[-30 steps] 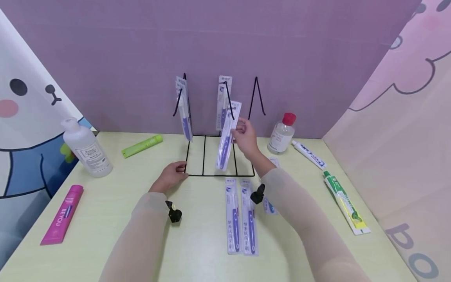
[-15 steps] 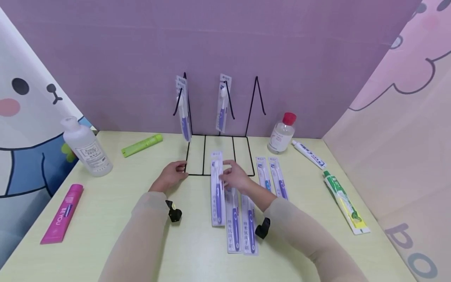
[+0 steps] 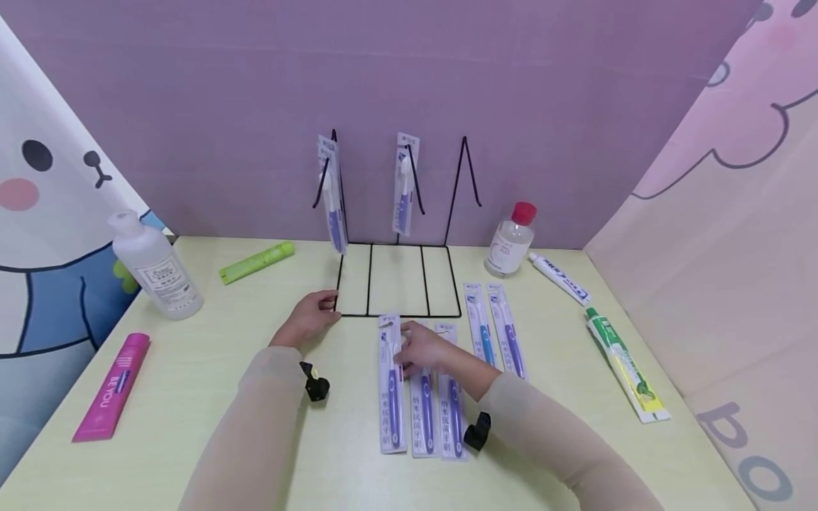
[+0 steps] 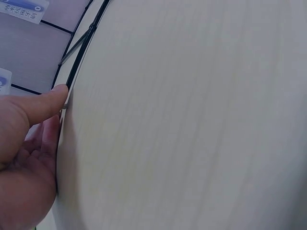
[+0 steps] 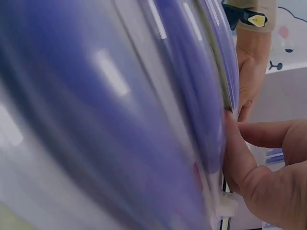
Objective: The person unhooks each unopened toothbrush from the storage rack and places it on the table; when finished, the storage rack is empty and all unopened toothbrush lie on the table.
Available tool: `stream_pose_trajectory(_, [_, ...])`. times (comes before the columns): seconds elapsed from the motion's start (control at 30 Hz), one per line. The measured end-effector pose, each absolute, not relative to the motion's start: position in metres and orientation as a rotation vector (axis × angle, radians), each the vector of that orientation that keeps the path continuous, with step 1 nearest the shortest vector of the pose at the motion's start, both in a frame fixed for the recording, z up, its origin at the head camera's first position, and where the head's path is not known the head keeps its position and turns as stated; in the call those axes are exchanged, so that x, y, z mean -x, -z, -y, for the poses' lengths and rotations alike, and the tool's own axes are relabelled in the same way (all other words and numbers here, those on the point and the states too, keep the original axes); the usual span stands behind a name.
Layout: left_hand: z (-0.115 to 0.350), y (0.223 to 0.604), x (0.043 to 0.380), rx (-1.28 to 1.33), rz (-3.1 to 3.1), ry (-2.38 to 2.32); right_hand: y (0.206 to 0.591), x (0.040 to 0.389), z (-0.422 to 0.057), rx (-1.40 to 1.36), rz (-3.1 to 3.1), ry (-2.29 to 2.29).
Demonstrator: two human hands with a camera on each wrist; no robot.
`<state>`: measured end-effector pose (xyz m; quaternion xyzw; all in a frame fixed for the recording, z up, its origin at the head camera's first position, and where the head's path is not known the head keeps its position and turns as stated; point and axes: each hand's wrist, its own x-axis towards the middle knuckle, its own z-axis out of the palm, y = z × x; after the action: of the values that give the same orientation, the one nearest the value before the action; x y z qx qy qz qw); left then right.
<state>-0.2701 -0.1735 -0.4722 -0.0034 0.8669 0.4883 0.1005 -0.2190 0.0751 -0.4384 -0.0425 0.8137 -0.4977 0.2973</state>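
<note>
Holds a rack by its corner in left hand, a toothbrush pack by its edge in right hand, with worktop between.

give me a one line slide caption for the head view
Left grip on the wire rack, right grip on a toothbrush pack, hanging packs behind.

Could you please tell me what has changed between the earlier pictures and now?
The right hand has brought one packaged toothbrush from the tip of the middle hook down toward the person, to the left of two similar packs; it still holds its edge. Nothing was visibly let go. The left hand remains on the wire rack, and the hanging packs stay in place.
</note>
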Motion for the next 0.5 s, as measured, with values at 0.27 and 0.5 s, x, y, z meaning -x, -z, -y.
stream_pose_trajectory(0.27, [0.173, 0.471, 0.27, 0.023, -2.563, -1.435, 0.434, 0.217, -0.076, 0.219, -2.342, 1.02])
stream_pose_trajectory(0.5, [0.174, 0.472, 0.27, 0.003, -2.569, -1.447, 0.42, 0.222, -0.079, 0.243, -2.379, 0.849])
